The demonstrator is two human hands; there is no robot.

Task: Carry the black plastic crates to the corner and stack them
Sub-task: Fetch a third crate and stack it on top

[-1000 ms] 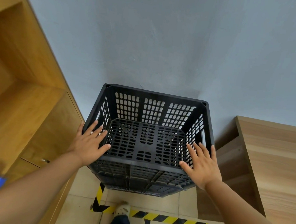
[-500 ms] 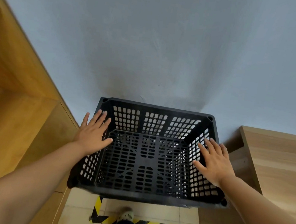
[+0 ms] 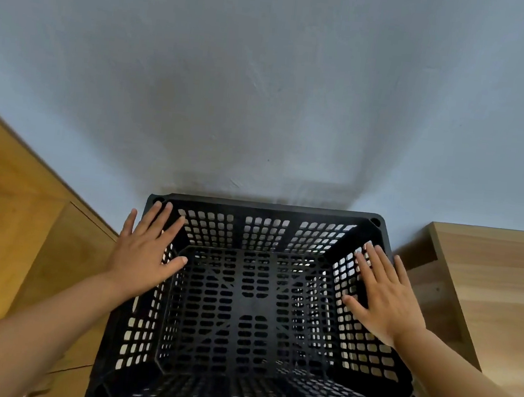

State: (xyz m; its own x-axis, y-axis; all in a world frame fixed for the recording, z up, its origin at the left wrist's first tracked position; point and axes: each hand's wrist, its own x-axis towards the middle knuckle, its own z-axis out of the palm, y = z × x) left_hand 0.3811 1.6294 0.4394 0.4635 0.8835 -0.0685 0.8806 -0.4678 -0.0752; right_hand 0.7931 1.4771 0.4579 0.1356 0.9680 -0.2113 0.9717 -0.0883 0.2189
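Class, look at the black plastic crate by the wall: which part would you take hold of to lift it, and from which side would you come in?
Probably the top rim of the two short side walls of the black crate, one hand from each side. The left hand and right hand lie flat there now. The far side meets the wall, and the wooden cabinets crowd both sides, so reach from above.

Since a second ago our view has dropped closer over the black crate (image 3: 252,304), and our flat left hand (image 3: 144,257) and right hand (image 3: 382,298) slid farther along its side rims.
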